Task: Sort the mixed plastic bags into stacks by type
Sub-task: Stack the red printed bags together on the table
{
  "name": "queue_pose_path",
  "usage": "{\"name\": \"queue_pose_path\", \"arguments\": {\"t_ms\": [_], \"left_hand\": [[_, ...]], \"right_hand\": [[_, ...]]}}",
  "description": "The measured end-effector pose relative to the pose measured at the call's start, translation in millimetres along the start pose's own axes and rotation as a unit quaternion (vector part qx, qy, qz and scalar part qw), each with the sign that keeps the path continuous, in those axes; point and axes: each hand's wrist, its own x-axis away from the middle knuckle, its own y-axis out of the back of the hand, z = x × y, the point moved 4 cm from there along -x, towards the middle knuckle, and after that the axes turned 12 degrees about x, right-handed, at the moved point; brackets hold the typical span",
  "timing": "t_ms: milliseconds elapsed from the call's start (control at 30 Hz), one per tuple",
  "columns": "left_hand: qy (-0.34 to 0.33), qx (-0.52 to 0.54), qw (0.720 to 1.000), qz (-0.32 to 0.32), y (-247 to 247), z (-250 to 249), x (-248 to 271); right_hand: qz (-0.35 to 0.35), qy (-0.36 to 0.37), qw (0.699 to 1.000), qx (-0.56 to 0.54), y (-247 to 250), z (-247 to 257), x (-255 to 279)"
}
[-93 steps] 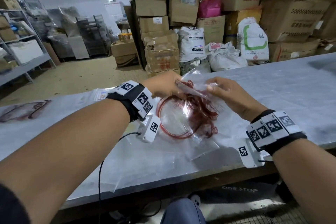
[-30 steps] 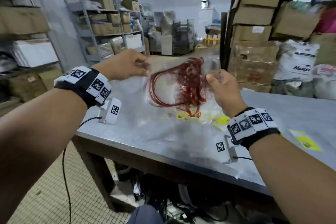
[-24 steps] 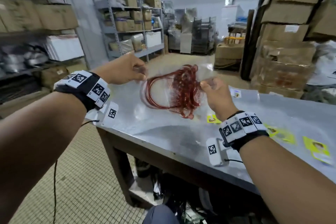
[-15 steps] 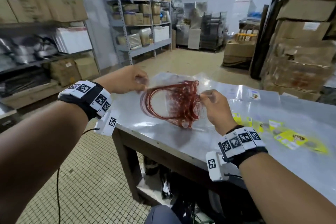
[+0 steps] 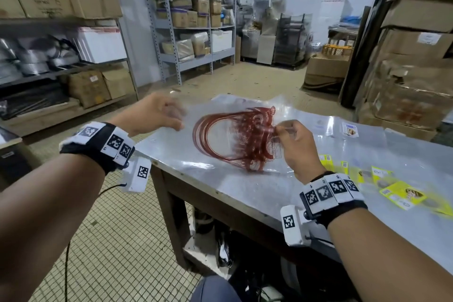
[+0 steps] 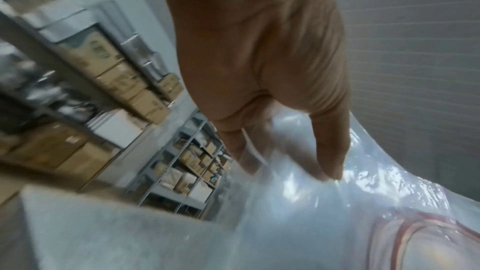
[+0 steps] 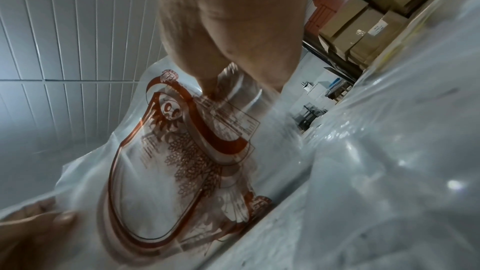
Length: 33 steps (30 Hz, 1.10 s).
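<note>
In a storeroom, metal shelving (image 5: 191, 32) loaded with cardboard boxes stands at far left, behind a tiled floor. The person's left hand (image 5: 152, 115) reaches in from that side, its grip pinched on the left edge of a clear plastic bag (image 5: 220, 144) printed with a red-brown oval design; the left wrist view shows the thumb and fingers (image 6: 327, 151) closed on the film. The bag hangs stretched between both hands just above the near left corner of the desk (image 5: 245, 193), its lower edge close to or touching the surface, which one cannot tell. At centre right, the right hand (image 5: 296, 147) pinches the bag's opposite edge beside the printed panel, fingers curled round the plastic. More clear bags (image 5: 362, 135) lie spread flat across the desk beyond the hands, one bearing a small picture label. Further right, bags with yellow printed labels (image 5: 402, 193) lie on the desk near the right wrist. Stacked cardboard cartons (image 5: 416, 56) fill the far right.
</note>
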Motion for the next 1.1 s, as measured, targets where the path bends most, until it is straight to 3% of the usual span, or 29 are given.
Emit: {"name": "queue_pose_path", "arguments": {"t_ms": [67, 167, 300, 400, 567, 733, 1100], "left_hand": [[0.022, 0.143, 0.988, -0.053, -5, 14, 9], [0.045, 0.293, 0.947, -0.126, -25, 37, 20], [0.065, 0.41, 0.901, -0.124, -60, 59, 35], [0.062, 0.388, 0.914, -0.101, -73, 60, 35], [0.04, 0.369, 0.916, -0.155, -50, 47, 24], [0.044, 0.304, 0.944, -0.124, -53, 60, 24], [0.035, 0.303, 0.943, -0.136, -55, 76, 27]], "right_hand": [[0.0, -0.002, 1.0, -0.009, -2, -1, 0], [0.0, -0.005, 1.0, -0.022, -5, -2, 1], [0.006, -0.007, 1.0, -0.027, -8, -3, 1], [0.01, -0.006, 1.0, -0.027, -8, -1, 1], [0.015, 0.015, 0.998, -0.062, -6, 7, -2], [0.057, -0.006, 0.997, -0.046, -4, 2, -2], [0.078, -0.022, 0.997, -0.014, -2, -9, -6]]}}
